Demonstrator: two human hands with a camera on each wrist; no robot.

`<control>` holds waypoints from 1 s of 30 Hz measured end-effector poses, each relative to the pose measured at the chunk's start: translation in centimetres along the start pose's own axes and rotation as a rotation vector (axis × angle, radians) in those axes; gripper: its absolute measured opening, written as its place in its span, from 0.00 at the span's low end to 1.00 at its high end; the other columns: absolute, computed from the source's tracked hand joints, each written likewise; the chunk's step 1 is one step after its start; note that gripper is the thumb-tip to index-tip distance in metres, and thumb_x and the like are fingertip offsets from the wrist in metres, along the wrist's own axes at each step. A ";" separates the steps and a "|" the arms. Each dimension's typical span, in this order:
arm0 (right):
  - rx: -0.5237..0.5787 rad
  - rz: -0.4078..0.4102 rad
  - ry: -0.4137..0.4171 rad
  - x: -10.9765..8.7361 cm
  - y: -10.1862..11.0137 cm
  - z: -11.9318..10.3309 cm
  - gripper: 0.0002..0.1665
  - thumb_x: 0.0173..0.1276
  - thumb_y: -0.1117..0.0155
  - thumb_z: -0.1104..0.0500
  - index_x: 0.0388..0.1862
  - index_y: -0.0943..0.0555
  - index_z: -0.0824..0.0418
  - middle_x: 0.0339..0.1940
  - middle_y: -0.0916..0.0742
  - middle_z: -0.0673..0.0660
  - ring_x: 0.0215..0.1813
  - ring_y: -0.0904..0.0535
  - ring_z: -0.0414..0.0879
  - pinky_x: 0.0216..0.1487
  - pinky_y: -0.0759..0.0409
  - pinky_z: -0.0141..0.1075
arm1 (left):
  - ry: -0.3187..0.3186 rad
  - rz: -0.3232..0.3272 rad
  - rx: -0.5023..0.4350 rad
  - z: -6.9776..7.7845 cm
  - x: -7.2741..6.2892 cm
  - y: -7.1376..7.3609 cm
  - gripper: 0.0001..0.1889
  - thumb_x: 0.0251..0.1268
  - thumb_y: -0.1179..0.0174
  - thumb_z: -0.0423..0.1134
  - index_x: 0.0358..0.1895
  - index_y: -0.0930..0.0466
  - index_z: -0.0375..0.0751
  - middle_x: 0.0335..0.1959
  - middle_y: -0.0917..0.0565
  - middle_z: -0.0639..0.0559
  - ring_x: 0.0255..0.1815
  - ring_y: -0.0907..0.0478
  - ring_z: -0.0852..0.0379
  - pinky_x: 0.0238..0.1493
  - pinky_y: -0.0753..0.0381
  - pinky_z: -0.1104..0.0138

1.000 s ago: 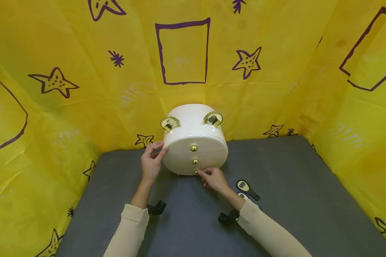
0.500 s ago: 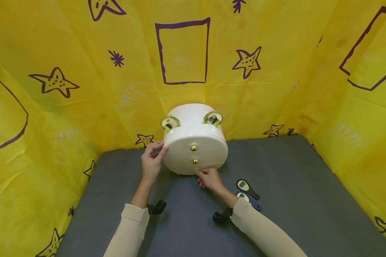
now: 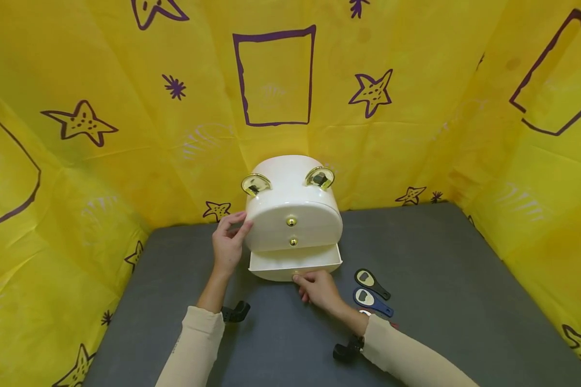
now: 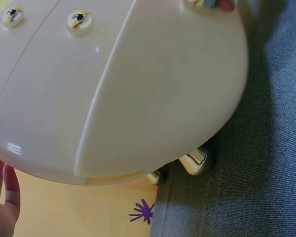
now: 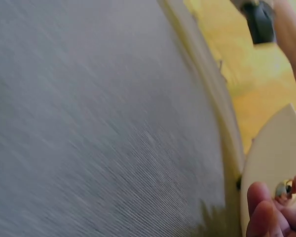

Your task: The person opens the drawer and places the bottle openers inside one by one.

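Observation:
A white, rounded cabinet (image 3: 292,183) with two gold ears stands at the back of the table in the head view. Its bottom drawer (image 3: 271,274) is pulled partway out, and part of its bare inside shows. My right hand (image 3: 321,290) pinches that drawer's gold knob (image 5: 284,189) between thumb and finger. At the cabinet's left side my left hand (image 3: 228,244) touches the edge with extended fingers. Two upper gold knobs stay on the front, one above the other. The left wrist view shows the drawer front (image 4: 167,89) standing out from the upper front.
Right of the cabinet lie a black bottle opener (image 3: 365,278) and a blue bottle opener (image 3: 368,300). A third item with red is mostly hidden under the right forearm. Yellow patterned cloth (image 3: 276,75) walls the grey table (image 3: 445,279) at the back and sides.
The bottom drawer has come out toward me, with my right hand drawing its knob. The left hand has kept its place at the cabinet's side. The blue bottle opener now shows more fully.

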State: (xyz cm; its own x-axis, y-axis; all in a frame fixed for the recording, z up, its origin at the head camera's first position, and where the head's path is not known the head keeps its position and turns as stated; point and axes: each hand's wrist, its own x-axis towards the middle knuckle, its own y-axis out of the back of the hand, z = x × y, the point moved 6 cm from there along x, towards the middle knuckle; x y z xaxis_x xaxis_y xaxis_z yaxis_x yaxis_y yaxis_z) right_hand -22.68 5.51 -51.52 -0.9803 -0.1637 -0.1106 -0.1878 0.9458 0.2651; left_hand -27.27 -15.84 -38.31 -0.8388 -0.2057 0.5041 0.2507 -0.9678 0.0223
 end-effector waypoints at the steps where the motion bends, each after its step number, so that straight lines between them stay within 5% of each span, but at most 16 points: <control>1: 0.005 -0.005 0.000 -0.5 -0.1 0.0 0.21 0.69 0.37 0.53 0.29 0.15 0.72 0.13 0.18 0.53 0.14 0.24 0.40 0.15 0.28 0.29 | 0.000 0.001 0.001 0.0 0.0 0.0 0.12 0.58 0.35 0.24 0.44 0.20 0.19 0.50 0.22 0.26 0.47 0.25 0.69 0.39 0.22 0.80; 11: 0.017 -0.016 -0.007 -3.7 -0.6 0.7 0.21 0.69 0.37 0.52 0.31 0.15 0.72 0.16 0.17 0.56 0.15 0.23 0.39 0.15 0.26 0.31 | 0.017 0.002 -0.002 0.1 -0.1 0.0 0.13 0.58 0.35 0.24 0.45 0.20 0.19 0.50 0.22 0.26 0.47 0.25 0.68 0.40 0.23 0.79; 20: 0.009 -0.042 -0.001 -4.1 -0.6 0.9 0.22 0.69 0.37 0.51 0.34 0.15 0.72 0.20 0.15 0.58 0.18 0.20 0.40 0.17 0.24 0.32 | 0.009 0.017 0.001 0.2 0.0 -0.1 0.12 0.57 0.35 0.23 0.44 0.19 0.20 0.48 0.22 0.27 0.45 0.25 0.70 0.38 0.23 0.78; 30: -0.263 -0.437 0.096 -5.2 2.6 0.3 0.16 0.69 0.38 0.52 0.37 0.14 0.65 0.24 0.17 0.54 0.25 0.25 0.36 0.25 0.25 0.29 | 0.007 0.017 -0.004 -0.1 -0.1 0.1 0.12 0.57 0.35 0.23 0.44 0.19 0.19 0.47 0.21 0.31 0.46 0.25 0.69 0.38 0.23 0.78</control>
State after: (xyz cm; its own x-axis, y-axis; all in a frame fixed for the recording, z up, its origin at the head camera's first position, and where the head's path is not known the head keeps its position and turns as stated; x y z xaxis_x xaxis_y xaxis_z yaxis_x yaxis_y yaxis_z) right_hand -18.03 8.92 -50.53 -0.8056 -0.5647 -0.1793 -0.5780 0.6827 0.4471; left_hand -27.18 -15.94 -38.44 -0.8378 -0.2235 0.4981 0.2635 -0.9646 0.0104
